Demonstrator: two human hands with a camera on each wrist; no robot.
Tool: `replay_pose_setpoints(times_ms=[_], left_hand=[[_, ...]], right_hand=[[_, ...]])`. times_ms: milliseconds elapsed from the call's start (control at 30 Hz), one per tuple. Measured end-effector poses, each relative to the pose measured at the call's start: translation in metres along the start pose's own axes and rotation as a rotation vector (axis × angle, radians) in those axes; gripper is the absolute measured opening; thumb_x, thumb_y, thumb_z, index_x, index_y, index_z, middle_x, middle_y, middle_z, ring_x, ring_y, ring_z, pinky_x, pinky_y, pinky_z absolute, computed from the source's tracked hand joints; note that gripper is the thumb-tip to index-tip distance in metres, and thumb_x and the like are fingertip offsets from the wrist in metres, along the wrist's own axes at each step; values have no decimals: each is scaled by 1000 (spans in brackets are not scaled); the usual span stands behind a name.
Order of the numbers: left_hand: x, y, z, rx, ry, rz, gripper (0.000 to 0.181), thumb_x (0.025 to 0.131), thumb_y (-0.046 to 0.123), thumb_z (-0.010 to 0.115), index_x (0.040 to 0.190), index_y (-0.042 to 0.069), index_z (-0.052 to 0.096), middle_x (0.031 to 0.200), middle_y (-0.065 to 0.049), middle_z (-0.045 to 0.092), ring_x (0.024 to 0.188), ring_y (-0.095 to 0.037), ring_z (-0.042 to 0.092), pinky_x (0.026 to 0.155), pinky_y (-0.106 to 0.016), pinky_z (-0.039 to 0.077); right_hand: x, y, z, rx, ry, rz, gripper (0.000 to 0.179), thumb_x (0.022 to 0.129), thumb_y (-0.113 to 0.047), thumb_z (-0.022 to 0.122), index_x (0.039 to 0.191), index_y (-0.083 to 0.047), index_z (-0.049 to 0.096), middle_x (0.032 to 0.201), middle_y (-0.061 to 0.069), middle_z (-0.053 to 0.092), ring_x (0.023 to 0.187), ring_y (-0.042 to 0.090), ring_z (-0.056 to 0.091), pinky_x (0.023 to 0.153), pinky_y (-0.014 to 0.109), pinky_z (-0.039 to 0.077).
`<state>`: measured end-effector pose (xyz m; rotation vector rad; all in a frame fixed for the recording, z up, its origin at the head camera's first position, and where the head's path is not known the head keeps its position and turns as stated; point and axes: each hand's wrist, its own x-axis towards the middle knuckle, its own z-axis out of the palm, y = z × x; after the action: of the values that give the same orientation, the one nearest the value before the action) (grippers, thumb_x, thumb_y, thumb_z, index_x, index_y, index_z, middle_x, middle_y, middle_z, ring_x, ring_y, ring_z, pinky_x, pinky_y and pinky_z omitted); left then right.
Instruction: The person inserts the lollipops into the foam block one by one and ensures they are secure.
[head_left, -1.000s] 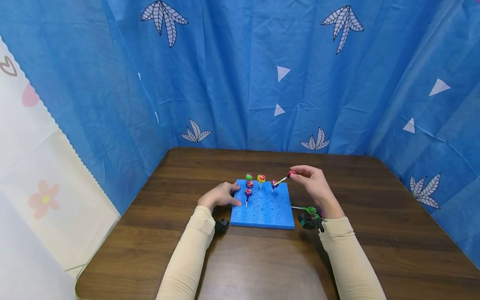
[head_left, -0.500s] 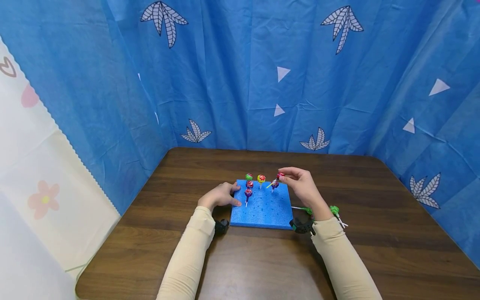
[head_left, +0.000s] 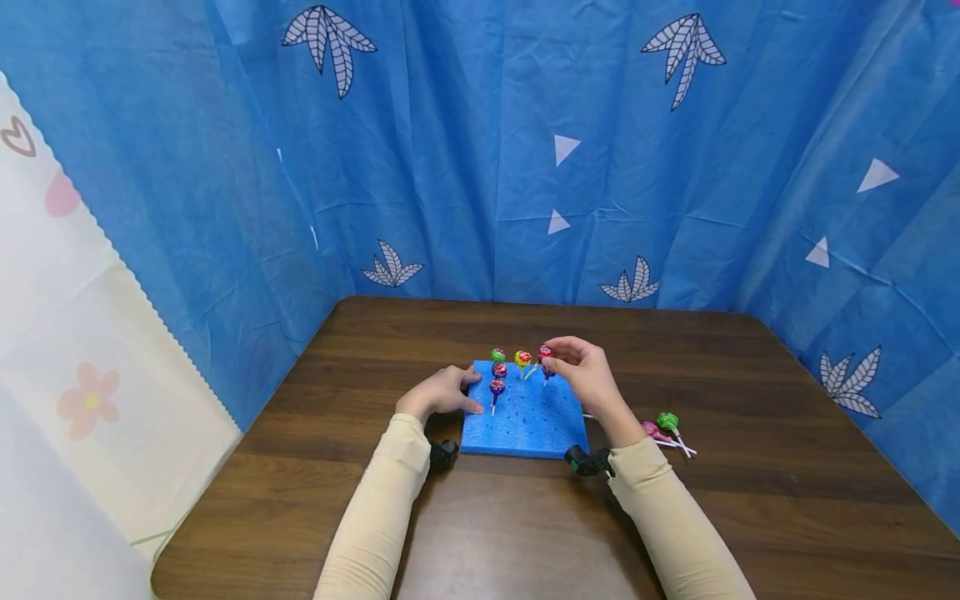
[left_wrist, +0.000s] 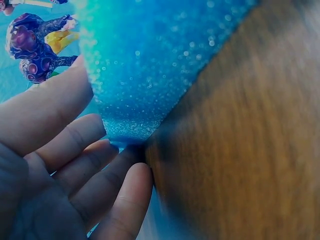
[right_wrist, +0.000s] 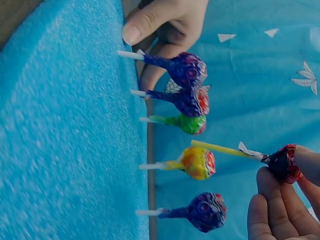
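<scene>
My right hand [head_left: 588,375] pinches a lollipop [right_wrist: 284,164] with a dark red wrapper by its head. Its yellow stick [right_wrist: 220,148] is tilted, the free end hanging above the blue foam board [head_left: 525,425], beside the yellow lollipop [right_wrist: 198,162]. Upright in the board stand two purple lollipops [head_left: 497,387] [right_wrist: 189,101] and a green one [right_wrist: 192,123] on the left, and another purple one [right_wrist: 207,212] to the right of the yellow. At the board's left edge rests my left hand [head_left: 441,390], thumb on the top, other fingers loosely extended along the side [left_wrist: 80,135].
On the brown wooden table [head_left: 480,533], right of the board, lie a green lollipop [head_left: 667,420] and a pink one [head_left: 652,429]. A white stick [head_left: 590,416] pokes out beside my right wrist. Small holes dot the board's top. A blue curtain [head_left: 465,167] hangs behind the table.
My right hand has moved left over the board with the red lollipop, from the right edge toward the yellow lollipop. The loose lollipops it covered now show. My left hand has stayed put.
</scene>
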<state>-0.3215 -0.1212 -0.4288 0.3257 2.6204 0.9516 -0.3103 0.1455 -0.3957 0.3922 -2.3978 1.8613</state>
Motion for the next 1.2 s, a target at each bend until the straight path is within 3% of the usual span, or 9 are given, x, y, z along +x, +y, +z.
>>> replay_pose_setpoints(times_ms=[367,633,767,1200], left_hand=[[0,-1,1,2,3,3,72,87,29,78,150,13,48,164,-8,32,153,-33,27,122,-54,29],[0,0,0,-4,2,0,71,88,28,77,150,13,47,164,-8,31,153,-33,26,122,-53,28],[0,0,0,-9,0,-3,71,88,28,77,150,13,47,164,-8,31,153,-33,25,122,-53,28],[-1,1,-1,-3,0,21,70,88,27,77,149,10,48,163,-10,33,153,-31,27,123,-50,28]], right_hand=[[-2,5,12,46,-46,3,32,95,0,65,126,5,66,125,26,66,97,13,68,83,18,58],[-2,11,20,-15,-22,29,30,93,-5,69,123,-1,68,122,20,69,107,28,67,82,17,57],[-2,14,22,-30,-16,43,25,93,-5,70,117,-2,70,118,19,70,105,27,67,81,18,57],[-1,19,27,-29,-34,47,28,93,-4,68,121,0,71,119,21,71,102,23,72,89,29,60]])
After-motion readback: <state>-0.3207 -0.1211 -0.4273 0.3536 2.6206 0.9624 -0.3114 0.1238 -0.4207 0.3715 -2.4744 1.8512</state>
